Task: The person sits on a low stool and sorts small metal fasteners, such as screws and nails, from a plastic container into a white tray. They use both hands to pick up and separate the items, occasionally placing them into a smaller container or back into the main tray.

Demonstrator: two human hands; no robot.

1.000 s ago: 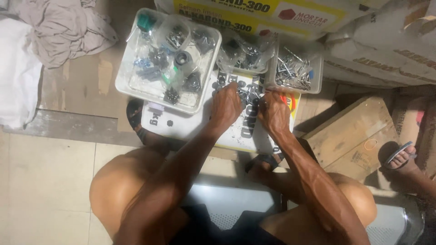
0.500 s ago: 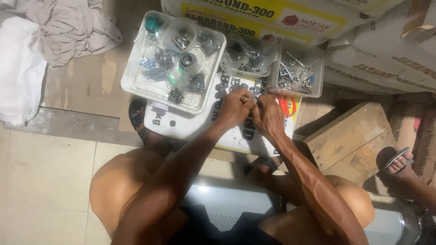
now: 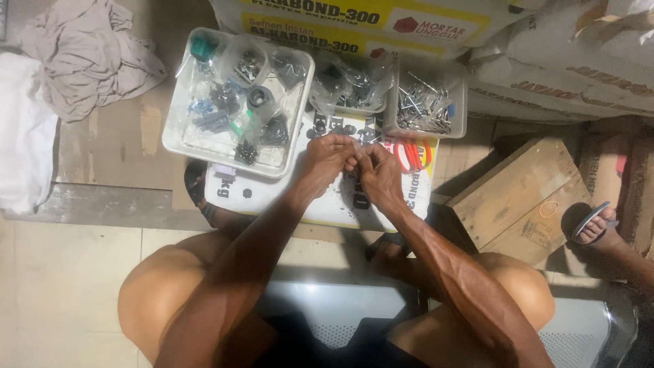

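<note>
Pinching something tiny between them, left hand point(image 3: 325, 158) and right hand point(image 3: 379, 174) meet fingertip to fingertip over the white sack point(image 3: 327, 204); the piece itself is too small to identify. Risk: a slip drops it among loose hardware beside the large tray point(image 3: 178, 140).

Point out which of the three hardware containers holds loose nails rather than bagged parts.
The small clear tub farthest right, above the orange-handled scissors. The big white tray and middle tub hold small plastic bags.
</note>
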